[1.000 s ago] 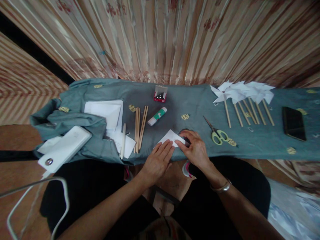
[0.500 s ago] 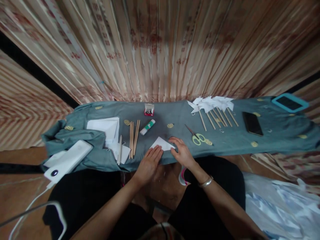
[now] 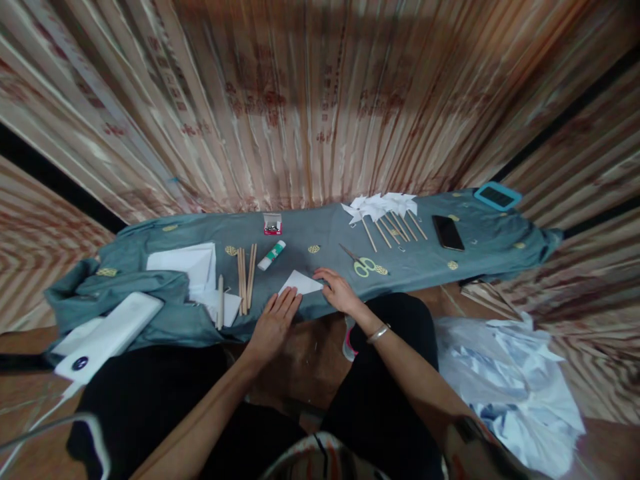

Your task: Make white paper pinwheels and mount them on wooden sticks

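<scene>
A white sheet of paper folded into a triangle point(image 3: 301, 283) lies near the front edge of the cloth-covered table. My left hand point(image 3: 277, 319) rests flat on its left part, fingers stretched out and pressing it down. At the right corner is my right hand point(image 3: 341, 291), its fingers bent and thumb apart, touching the paper's edge without a closed grip. Beyond the paper lies a glue stick point(image 3: 272, 255). Green-handled scissors point(image 3: 361, 263) lie open to the right.
Several wooden sticks point(image 3: 243, 283), a white pen-like stick point(image 3: 220, 303) and white paper sheets point(image 3: 203, 263) lie left. A red box point(image 3: 273, 225) stands behind. Paper pinwheels point(image 3: 383, 207), a phone point(image 3: 448, 233) and a blue-framed device point(image 3: 497, 197) are right. A white power bank point(image 3: 110, 337) sits front left.
The view has shifted, so the table's things appear further left. Both hands stay at the folded paper, with little change in how they lie on it.
</scene>
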`<state>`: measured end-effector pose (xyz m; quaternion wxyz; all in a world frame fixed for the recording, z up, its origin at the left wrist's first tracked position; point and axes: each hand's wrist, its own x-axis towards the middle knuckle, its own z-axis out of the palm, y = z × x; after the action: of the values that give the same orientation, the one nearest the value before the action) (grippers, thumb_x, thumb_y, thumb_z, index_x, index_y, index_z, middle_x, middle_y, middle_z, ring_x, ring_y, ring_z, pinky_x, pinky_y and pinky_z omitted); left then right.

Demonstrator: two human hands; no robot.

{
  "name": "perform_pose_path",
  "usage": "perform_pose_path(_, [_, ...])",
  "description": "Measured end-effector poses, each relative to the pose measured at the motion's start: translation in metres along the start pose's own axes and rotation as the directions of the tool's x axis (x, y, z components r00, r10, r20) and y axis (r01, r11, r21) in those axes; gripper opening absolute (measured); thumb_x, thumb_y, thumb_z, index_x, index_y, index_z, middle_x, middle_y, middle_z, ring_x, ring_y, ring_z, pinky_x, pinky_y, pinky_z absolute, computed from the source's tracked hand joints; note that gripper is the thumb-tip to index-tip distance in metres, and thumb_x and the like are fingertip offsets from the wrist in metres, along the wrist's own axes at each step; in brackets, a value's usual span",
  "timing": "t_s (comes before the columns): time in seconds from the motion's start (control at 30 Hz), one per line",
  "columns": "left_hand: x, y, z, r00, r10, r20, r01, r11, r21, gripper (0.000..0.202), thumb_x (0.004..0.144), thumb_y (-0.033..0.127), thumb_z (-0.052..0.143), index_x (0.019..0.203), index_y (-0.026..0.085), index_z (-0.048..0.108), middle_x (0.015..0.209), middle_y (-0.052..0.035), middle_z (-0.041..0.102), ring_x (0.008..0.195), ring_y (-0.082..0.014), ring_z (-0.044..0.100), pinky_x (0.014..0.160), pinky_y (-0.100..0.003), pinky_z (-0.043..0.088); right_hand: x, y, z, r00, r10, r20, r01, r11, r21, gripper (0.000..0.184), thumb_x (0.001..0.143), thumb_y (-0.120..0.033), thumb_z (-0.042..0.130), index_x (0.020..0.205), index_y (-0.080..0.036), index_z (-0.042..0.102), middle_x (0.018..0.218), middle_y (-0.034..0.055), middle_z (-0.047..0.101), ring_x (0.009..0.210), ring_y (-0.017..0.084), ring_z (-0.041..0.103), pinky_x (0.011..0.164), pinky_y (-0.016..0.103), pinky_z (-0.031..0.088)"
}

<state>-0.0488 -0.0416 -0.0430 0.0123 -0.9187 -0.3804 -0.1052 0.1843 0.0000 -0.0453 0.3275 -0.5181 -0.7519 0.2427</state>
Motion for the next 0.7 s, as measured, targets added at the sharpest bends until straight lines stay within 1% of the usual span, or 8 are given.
perform_pose_path(0.1, [-0.015, -0.003, -0.003, 1.000, -0.028, -0.005, 0.029, 0.999, 0.043, 0.057, 0.085, 0.008, 0.038, 0.143, 0.008, 0.038, 0.151, -0.0159, 0.036, 0.141, -0.0272, 0.031, 0.113, -0.045, 0.030, 0.000, 0.001, 0.000, 1.000, -0.012, -0.002, 0.012, 1.000, 0.004, 0.047, 0.068, 0.001, 0.041, 0.106, -0.018, 0.062, 0.122, 0.0113, 0.061, 0.120, 0.021, 0.054, 0.107, 0.041, 0.039])
perform_pose_path(0.23, [-0.031, -0.003, -0.005, 0.997, -0.077, -0.003, 0.077, 0.996, 0.055, 0.060, 0.085, 0.007, 0.037, 0.144, 0.007, 0.034, 0.151, -0.0158, 0.036, 0.142, -0.0263, 0.029, 0.114, -0.045, 0.029, -0.001, 0.005, 0.001, 1.000, -0.020, -0.005, 0.021, 0.999, 0.031, 0.049, 0.066, 0.001, 0.041, 0.105, -0.020, 0.063, 0.122, 0.0093, 0.061, 0.118, 0.021, 0.054, 0.106, 0.042, 0.039])
perform_pose_path(0.43, [-0.034, 0.002, -0.006, 0.993, -0.113, 0.026, 0.112, 0.993, 0.038, 0.061, 0.084, 0.008, 0.038, 0.145, 0.006, 0.033, 0.152, -0.0159, 0.035, 0.143, -0.0264, 0.027, 0.115, -0.046, 0.026, -0.003, 0.011, -0.001, 1.000, -0.017, -0.001, 0.017, 0.997, 0.078, 0.052, 0.063, 0.000, 0.040, 0.103, -0.021, 0.065, 0.121, 0.0067, 0.063, 0.117, 0.020, 0.056, 0.106, 0.041, 0.039])
perform_pose_path(0.57, [-0.035, 0.004, -0.006, 0.992, -0.122, 0.011, 0.122, 0.992, 0.024, 0.063, 0.083, 0.006, 0.036, 0.146, 0.007, 0.031, 0.152, -0.0159, 0.035, 0.144, -0.0256, 0.024, 0.115, -0.047, 0.025, -0.003, 0.010, -0.003, 1.000, 0.010, -0.005, -0.009, 0.995, 0.097, 0.044, 0.071, -0.005, 0.041, 0.102, -0.022, 0.067, 0.119, 0.0063, 0.065, 0.115, 0.020, 0.058, 0.105, 0.041, 0.041])
perform_pose_path(0.7, [-0.035, 0.006, -0.006, 0.991, -0.132, 0.014, 0.132, 0.991, 0.011, 0.063, 0.083, 0.005, 0.035, 0.146, 0.007, 0.030, 0.152, -0.0161, 0.034, 0.144, -0.0265, 0.025, 0.115, -0.047, 0.025, -0.001, 0.004, -0.002, 0.997, 0.078, -0.023, -0.074, 0.989, 0.127, 0.031, 0.081, -0.020, 0.045, 0.099, -0.023, 0.070, 0.119, 0.0073, 0.066, 0.114, 0.024, 0.058, 0.104, 0.044, 0.040])
